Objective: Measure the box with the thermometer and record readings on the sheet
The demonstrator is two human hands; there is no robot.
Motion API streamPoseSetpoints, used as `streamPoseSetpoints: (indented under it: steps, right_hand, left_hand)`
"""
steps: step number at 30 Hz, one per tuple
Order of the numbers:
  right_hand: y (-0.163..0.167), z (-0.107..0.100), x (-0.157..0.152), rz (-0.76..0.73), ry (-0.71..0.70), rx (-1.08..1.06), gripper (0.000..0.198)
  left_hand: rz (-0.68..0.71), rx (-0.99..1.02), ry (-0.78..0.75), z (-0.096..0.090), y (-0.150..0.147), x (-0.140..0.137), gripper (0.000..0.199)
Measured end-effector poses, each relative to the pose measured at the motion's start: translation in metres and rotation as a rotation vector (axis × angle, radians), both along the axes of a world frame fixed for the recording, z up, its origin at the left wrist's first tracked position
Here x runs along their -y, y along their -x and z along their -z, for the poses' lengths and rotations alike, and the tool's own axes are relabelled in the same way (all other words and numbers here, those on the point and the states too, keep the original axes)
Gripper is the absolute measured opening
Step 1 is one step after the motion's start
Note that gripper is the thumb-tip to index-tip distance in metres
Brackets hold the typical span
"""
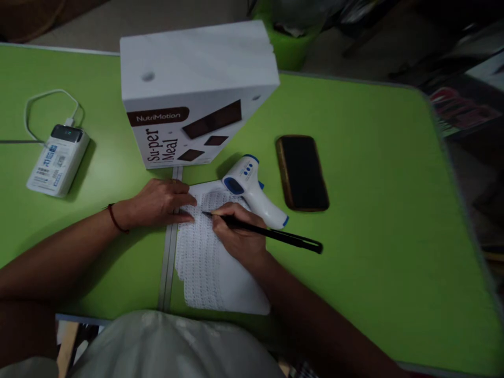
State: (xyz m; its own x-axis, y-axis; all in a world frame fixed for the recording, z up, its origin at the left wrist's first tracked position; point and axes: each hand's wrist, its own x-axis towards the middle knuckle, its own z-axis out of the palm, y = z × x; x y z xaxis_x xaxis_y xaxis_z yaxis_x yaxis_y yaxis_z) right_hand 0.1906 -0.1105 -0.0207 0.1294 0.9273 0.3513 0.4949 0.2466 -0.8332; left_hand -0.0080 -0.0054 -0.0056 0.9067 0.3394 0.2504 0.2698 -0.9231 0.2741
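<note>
A sheet of paper (200,262) lies on the green table, its left part covered in dense rows of handwriting. My right hand (240,231) grips a black pen (287,238), whose tip is at the paper's upper middle. The pen's rear end slants down to the right. With fingers stretched out, my left hand (165,202) lies flat, its fingertips on the paper's upper left edge. A white and blue infrared thermometer (254,191) lies just beyond my right hand, over the paper's top right corner.
A tall white box (200,63) printed "NutriMotion Super Meal" stands behind the paper. To the right lies a phone (303,173) in a brown case. A power bank (59,160) with a white cable is at left. A seam (167,268) crosses the green table (378,252).
</note>
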Motion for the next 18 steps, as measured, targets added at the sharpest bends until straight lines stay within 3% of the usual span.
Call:
streamPoseSetpoints:
  steps: [10,18]
  right_hand:
    - [-0.0011,-0.0011,0.0017,0.01,0.046,0.006,0.013]
    - [-0.0017,-0.0009,0.0017,-0.005,-0.007,0.039,0.015]
  left_hand:
    - [0.007,0.021,-0.019,-0.0006,0.0001,-0.0002,0.034]
    - [0.006,0.002,0.008,-0.0002,0.0003,0.0003,0.034]
